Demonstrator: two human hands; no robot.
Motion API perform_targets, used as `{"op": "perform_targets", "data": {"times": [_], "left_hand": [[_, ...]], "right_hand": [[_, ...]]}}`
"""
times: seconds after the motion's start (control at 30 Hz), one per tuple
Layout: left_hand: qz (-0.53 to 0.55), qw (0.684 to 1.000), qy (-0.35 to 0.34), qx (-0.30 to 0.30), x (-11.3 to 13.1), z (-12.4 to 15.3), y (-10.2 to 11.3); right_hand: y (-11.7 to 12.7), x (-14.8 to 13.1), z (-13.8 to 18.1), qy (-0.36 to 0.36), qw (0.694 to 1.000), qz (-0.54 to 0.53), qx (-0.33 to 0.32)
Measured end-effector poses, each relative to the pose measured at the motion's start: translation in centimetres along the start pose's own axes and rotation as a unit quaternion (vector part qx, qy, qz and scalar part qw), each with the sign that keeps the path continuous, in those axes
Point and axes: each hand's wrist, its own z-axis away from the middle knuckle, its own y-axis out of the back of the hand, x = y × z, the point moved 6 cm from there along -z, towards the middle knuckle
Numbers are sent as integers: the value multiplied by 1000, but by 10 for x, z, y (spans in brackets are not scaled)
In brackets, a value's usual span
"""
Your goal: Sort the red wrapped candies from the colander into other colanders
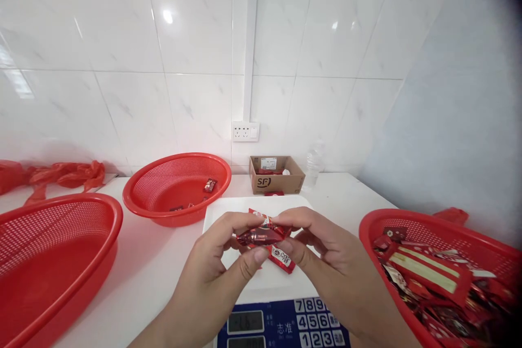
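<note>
A small, shiny dark-red snack packet (pixel 261 235) is pinched at both ends above the scale. My left hand (pixel 220 263) grips its left end between thumb and fingers, and my right hand (pixel 326 255) does the same at the right end. Beneath and behind it, another red packet with white lettering (pixel 281 258) lies on the white pan (pixel 291 287) of a digital scale, partly covered by my hands. The scale's blue panel (pixel 281 329) faces me, with number keys and a display; my right forearm covers part of the keys.
To the right, a red basket (pixel 377 218) holds many packets. A red basket (pixel 141 187) with several small packets stands at back left, another red basket (pixel 110 217) nearer left. A cardboard box (pixel 281 184), a clear bottle (pixel 313 166) and red plastic bags (pixel 69 174) sit along the wall.
</note>
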Motion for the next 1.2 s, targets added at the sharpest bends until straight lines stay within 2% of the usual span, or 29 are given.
{"op": "perform_targets", "data": {"times": [0.17,0.3,0.4,0.53,0.8,0.93,1.2], "left_hand": [[-42,994,-98,29,10,2,2],[-55,991,-115,45,10,5,4],[-52,992,-107,44,9,6,3],[-50,995,-84,-4,9,4,-3],[44,998,1,-36,6,3,-5],[84,994,36,-52,2,3,-6],[29,997,52,-53,-1,0,-6]], "right_hand": [[-3,-4,3,38,999,0,-28],[-4,-8,5,82,996,18,-29],[-3,-10,5,103,994,18,-19],[-1,-12,5,110,994,16,0],[-3,-6,3,36,999,-30,-16],[-2,-4,3,19,999,-47,-1],[5,-3,1,1,999,25,20]]}}
